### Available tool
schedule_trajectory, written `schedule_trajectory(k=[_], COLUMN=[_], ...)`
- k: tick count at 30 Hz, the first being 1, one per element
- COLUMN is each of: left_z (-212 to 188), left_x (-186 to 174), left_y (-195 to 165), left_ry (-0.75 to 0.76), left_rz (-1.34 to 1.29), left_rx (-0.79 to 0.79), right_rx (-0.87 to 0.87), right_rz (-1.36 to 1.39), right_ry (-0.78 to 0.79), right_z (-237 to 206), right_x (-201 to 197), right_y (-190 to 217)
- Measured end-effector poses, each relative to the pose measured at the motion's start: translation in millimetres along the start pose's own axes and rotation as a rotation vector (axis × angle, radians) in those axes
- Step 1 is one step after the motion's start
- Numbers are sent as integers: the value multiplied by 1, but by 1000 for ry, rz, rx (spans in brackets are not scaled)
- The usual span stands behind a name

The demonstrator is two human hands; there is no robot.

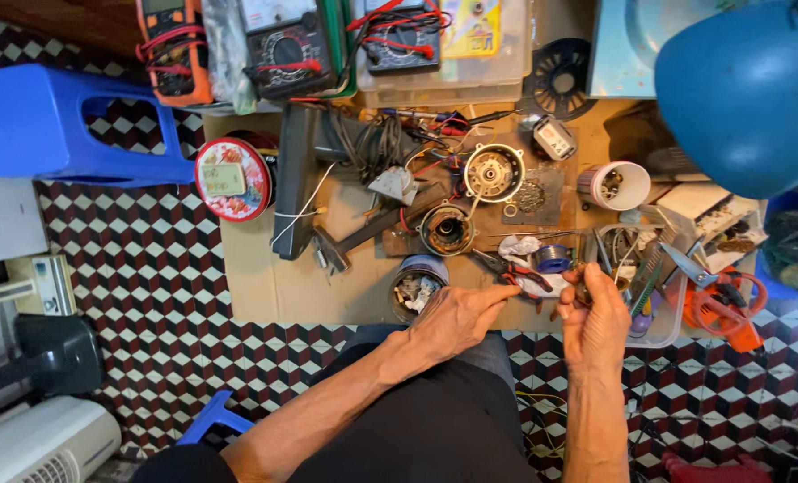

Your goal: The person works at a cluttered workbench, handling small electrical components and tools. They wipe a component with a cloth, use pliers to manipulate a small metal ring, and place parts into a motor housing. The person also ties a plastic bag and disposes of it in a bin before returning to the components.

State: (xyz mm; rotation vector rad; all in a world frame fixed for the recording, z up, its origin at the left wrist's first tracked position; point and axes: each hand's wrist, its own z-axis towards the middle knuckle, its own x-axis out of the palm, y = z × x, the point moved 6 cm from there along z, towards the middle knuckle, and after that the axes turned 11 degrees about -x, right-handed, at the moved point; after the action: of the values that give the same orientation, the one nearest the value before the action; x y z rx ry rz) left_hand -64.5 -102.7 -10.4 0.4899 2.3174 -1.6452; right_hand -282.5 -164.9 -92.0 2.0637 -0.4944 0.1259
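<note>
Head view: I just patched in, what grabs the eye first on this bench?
The big blue lamp shade at top right, then the opened motor housing mid-bench among loose wires. Near the front edge the left hand points right, and the right hand pinches a small part, too small to identify.

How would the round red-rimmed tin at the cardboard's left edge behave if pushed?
The round red-rimmed tin shows its flat face, so it would probably slide on the cardboard sheet rather than roll. It overhangs that sheet's edge, so a leftward push might tip it off.
</note>
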Motion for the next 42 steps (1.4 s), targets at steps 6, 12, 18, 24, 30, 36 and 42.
schedule_trajectory(k=[6,12,18,24,30,36,42], left_z=[-39,-66,-62,-64,-90,-105,-100], left_x=[-68,-85,-62,-66,-90,-93,-84], left_y=[48,101,130,145,154,132,42], left_ry=[-312,-340,-293,-316,-390,-405,-785], left_rz=[-40,273,429,451,486,477,455], left_rx=[-322,-321,-318,-446,-639,-788,-473], right_rx=[19,11,-22,-35,-13,-11,-20], right_rz=[-57,-86,-150,-147,-120,-107,-116], right_ry=[47,108,134,192,198,218,213], right_z=[-22,-52,-64,-47,-25,-1,14], right_x=[4,34,53,57,32,-5,-41], right_y=[-6,6,32,56,77,99,122])
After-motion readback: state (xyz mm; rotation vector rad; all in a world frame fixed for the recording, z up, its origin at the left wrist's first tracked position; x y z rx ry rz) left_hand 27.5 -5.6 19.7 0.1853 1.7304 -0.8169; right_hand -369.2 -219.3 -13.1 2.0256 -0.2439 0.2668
